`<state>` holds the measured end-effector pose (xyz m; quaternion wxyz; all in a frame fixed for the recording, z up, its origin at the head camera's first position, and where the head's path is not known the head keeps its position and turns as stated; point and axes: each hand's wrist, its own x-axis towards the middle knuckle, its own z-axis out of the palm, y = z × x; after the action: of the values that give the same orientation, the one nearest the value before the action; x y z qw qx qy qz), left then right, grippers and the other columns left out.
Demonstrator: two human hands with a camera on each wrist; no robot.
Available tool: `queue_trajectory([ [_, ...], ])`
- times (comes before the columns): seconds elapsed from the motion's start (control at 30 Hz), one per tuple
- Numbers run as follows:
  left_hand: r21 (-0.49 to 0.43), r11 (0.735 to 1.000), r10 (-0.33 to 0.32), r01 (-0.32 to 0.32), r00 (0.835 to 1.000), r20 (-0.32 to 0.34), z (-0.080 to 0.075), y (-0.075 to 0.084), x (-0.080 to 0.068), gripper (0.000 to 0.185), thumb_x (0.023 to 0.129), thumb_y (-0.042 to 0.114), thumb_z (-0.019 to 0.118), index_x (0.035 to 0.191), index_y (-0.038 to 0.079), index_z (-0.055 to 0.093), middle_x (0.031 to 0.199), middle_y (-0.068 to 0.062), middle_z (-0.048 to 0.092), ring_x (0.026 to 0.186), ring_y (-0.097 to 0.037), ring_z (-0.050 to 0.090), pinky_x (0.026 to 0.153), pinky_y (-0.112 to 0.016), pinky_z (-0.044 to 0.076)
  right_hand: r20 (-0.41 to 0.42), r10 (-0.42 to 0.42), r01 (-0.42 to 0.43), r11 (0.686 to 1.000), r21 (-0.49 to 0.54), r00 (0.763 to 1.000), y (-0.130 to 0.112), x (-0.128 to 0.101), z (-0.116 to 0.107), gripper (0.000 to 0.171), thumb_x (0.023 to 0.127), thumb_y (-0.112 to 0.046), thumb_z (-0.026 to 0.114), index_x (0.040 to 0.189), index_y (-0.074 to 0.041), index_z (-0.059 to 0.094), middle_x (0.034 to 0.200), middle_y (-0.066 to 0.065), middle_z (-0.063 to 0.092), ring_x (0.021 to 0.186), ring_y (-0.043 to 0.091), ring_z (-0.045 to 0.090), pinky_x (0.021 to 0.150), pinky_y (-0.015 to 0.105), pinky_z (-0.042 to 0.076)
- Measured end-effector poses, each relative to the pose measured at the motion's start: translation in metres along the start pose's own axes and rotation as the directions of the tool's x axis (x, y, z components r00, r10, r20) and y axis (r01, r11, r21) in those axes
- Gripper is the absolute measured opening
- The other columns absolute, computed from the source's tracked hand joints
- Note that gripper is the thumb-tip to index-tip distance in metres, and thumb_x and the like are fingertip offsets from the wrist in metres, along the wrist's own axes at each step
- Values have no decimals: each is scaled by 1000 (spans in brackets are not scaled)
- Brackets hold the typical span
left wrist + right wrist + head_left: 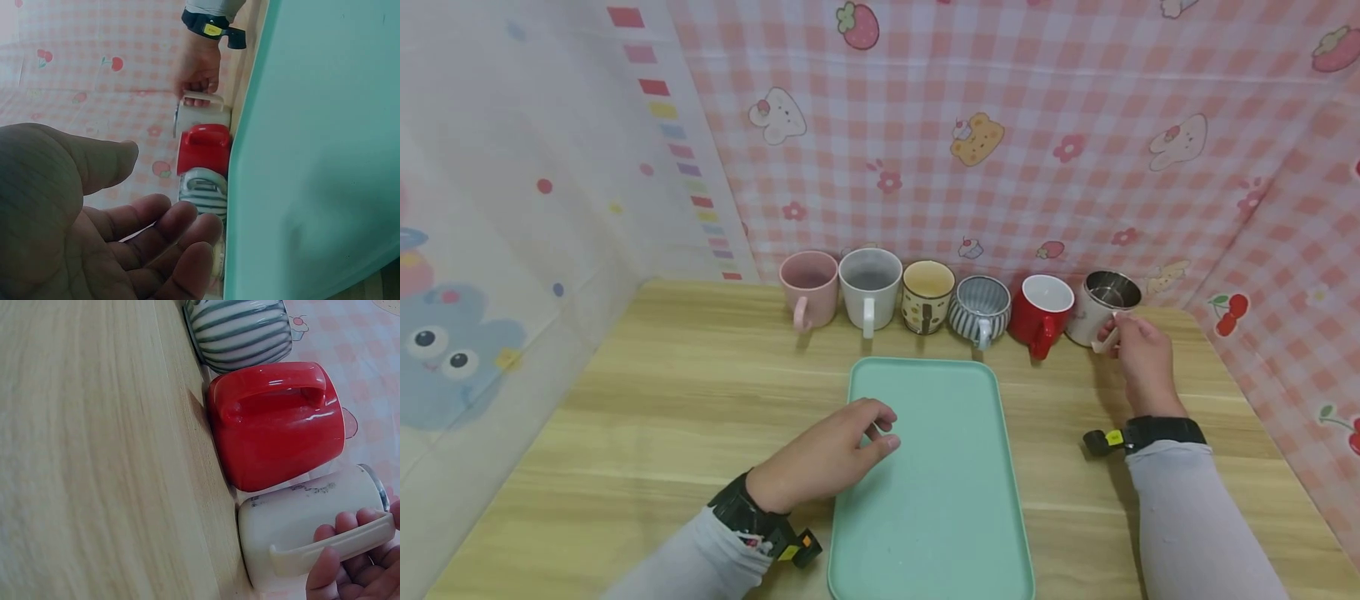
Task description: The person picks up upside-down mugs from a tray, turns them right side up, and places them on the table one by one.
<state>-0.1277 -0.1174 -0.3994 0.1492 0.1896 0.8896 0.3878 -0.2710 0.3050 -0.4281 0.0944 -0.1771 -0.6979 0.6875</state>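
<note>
At the right end of a row of mugs, my right hand [1144, 354] grips the handle of a cream mug [1084, 315] with a steel inside. In the right wrist view the fingers [345, 522] pass through its handle, and the mug stands upright on the table. A red mug [281, 434] with a white inside stands just left of it. My left hand [827, 450] hovers above the left part of a mint green tray [940, 483], its fingers loosely bent and holding nothing. The left wrist view shows that palm and fingers [181, 219] bare.
Left of the red mug stand a striped mug [980, 307], a yellow patterned mug [927, 296], a white mug [870, 287] and a pink mug [809, 287]. Behind them hangs a pink checked cloth [925, 100]. The wooden table [700, 400] extends on both sides of the tray.
</note>
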Motion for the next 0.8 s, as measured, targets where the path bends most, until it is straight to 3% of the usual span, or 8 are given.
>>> queue_trajectory([
  [0.07,1,1000,0,0,1000,4,0,-2,1,32,107,28,58,130,5,61,124,-9,67,109,-18,63,95,-41,54,8,3,-3,999,-41,1000,0,0,-1,36,108,-30,53,82,-14,71,78,-14,67,79,4,63,65,19,50],
  [0.17,3,1000,3,-3,1000,4,0,-3,3,33,107,28,58,130,5,61,124,-9,66,110,-18,63,95,-41,54,29,7,-1,974,-227,1000,-2,1,-6,41,109,-44,48,98,-11,70,92,-16,63,89,6,57,71,20,51],
  [0.27,3,1000,-1,1,1000,3,1,-4,5,34,107,29,58,131,5,61,125,-8,66,110,-18,63,95,-41,54,54,-10,32,907,-419,998,-7,3,-13,57,107,-55,41,122,-5,64,110,-5,59,99,8,51,78,22,52],
  [0.33,4,1000,-5,5,1000,1,1,-5,7,35,107,29,57,132,5,60,125,-8,66,111,-18,63,95,-41,54,65,-28,56,872,-487,997,-10,3,-16,65,107,-57,39,131,-1,60,120,4,58,99,12,52,79,26,50],
  [0.53,27,999,-24,24,999,-26,-2,-7,16,36,108,29,56,134,4,59,127,-9,66,114,-21,64,96,-43,55,106,-43,101,764,-638,993,-20,-5,-19,69,107,-54,37,143,3,52,136,24,52,112,34,49,82,37,42],
  [0.7,63,998,-8,17,990,-140,-8,-8,24,32,108,27,58,131,6,62,122,-6,67,110,-20,65,94,-42,56,131,-132,186,686,-703,983,-34,-20,-9,65,108,-50,38,141,4,54,135,29,55,115,42,52,83,44,45],
  [0.8,120,992,56,-25,963,-262,-12,-7,30,27,106,24,60,126,6,65,116,-5,67,106,-19,65,91,-40,56,165,-213,266,653,-710,963,-43,-33,5,58,109,-46,41,136,3,58,130,28,59,113,43,55,85,48,48],
])
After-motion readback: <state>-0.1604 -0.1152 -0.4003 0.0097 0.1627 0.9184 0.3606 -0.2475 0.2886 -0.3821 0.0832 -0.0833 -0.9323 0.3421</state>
